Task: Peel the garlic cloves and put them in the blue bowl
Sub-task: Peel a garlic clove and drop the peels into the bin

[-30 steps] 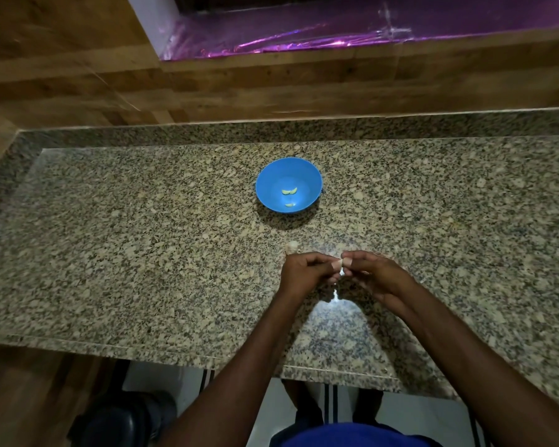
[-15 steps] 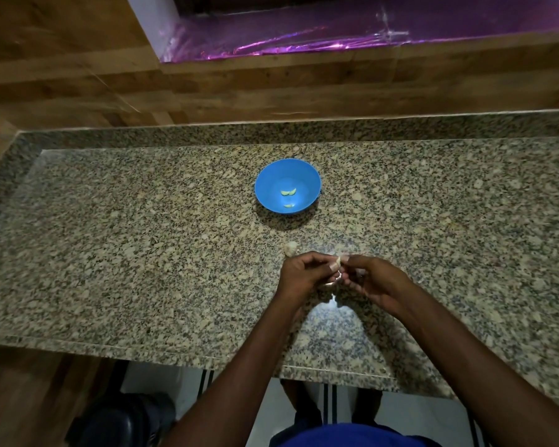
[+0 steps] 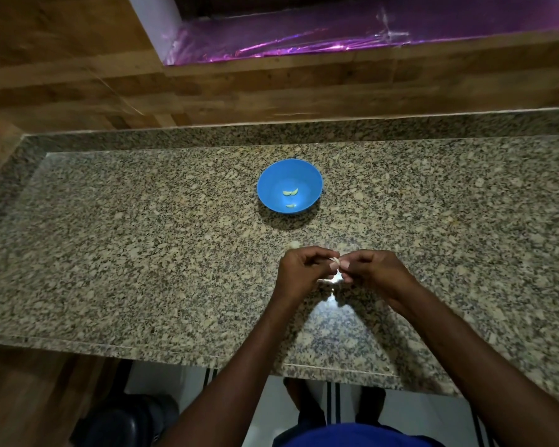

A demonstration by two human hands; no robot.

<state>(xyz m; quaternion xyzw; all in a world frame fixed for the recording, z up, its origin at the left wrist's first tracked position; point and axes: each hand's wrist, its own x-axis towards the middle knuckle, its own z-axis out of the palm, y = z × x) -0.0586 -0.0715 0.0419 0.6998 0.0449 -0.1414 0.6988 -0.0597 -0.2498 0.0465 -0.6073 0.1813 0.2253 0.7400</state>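
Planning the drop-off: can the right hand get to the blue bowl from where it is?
Probably yes. The countertop between the right hand and the blue bowl looks bare, though that hand and the left hand both pinch a garlic clove.

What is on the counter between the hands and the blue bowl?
In the head view, one small pale garlic piece lies on the granite counter just beyond the left hand. The remaining stretch to the blue bowl is bare.

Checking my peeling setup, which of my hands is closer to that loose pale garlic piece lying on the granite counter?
Left. The left hand sits just below the loose pale garlic piece; the right hand is farther, down to its right.
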